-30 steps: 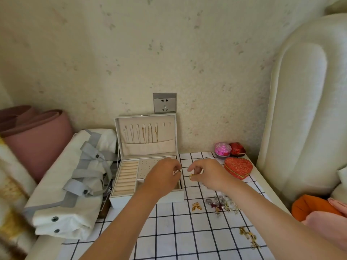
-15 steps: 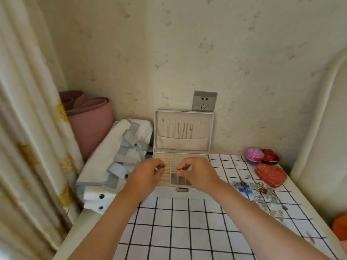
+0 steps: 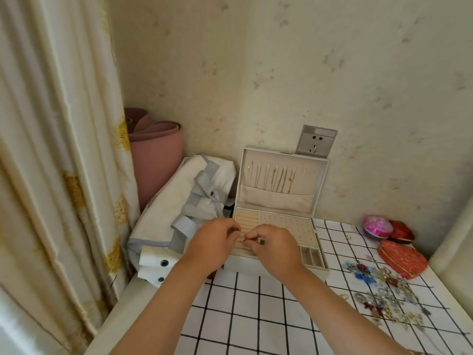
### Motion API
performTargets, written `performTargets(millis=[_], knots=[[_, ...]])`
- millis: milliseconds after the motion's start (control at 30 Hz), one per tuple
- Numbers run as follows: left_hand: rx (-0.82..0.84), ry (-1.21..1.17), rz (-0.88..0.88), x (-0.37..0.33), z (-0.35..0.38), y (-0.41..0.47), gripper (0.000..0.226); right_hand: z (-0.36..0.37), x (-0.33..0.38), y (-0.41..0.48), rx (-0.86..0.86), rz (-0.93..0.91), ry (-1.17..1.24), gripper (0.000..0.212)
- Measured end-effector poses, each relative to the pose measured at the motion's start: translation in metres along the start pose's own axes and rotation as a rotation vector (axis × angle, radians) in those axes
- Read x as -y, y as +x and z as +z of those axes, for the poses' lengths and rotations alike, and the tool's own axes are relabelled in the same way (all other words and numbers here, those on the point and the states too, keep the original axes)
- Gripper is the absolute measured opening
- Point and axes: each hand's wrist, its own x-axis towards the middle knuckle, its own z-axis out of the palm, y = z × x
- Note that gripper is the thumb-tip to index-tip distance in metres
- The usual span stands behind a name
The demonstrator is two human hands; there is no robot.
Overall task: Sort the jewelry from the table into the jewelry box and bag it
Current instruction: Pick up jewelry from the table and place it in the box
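Note:
A white jewelry box (image 3: 317,267) stands open on the checked table, its lid upright with several necklaces hanging inside. Both hands hover over the ring-roll section at the box's front left. My right hand (image 3: 275,248) pinches a small ring (image 3: 246,239) at its fingertips. My left hand (image 3: 215,243) is just left of it, fingers curled close to the ring; what it holds is hidden. A pile of loose jewelry (image 3: 384,295) lies on the table at the right. A white bag with grey straps (image 3: 179,216) lies left of the box.
A red heart-shaped box (image 3: 403,258), a small red box (image 3: 401,231) and a pink round case (image 3: 377,225) sit at the table's back right. A pink rolled mat (image 3: 156,160) and a curtain (image 3: 58,149) stand at the left. A wall socket (image 3: 316,140) is behind the box.
The view has swung left. Both hands moved from the box's right front across to the ring-roll section at its left, the right still pinching a small piece.

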Motion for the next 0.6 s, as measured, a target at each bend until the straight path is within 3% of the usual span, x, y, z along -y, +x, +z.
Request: performTargets(millis=[200, 600], knots=[[0.006, 0.02, -0.031, 0.002, 0.0, 0.008, 0.018, 0.011, -0.001, 0.003, -0.118, -0.021, 0.111, 0.008], [0.008, 0.02, 0.011, 0.0, -0.007, 0.012, 0.018, 0.002, -0.008, 0.011, 0.026, 0.161, 0.146, 0.004]])
